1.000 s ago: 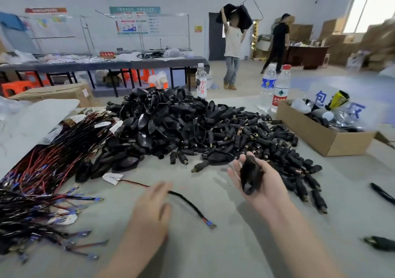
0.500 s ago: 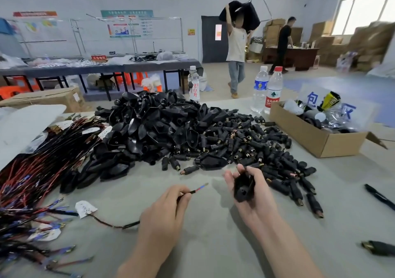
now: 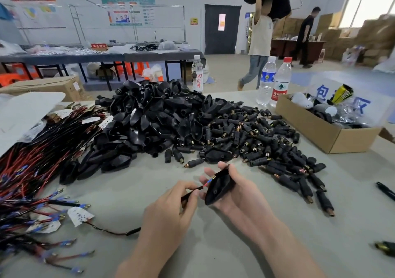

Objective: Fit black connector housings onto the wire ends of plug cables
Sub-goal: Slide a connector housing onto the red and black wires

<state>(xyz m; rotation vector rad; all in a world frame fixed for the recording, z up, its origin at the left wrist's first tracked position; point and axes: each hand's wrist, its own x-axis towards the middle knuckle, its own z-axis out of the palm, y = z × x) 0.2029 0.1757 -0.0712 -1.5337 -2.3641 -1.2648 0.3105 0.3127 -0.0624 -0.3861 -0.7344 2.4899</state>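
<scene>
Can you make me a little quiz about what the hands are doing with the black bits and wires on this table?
1. True or false: the right hand holds a black housing.
2. Which hand pinches the cable? A) the left hand B) the right hand C) neither
3. Fill in the gap: the cardboard box stands to the ___ of the black pile.

Key: 1 true; 2 A; 3 right.
</scene>
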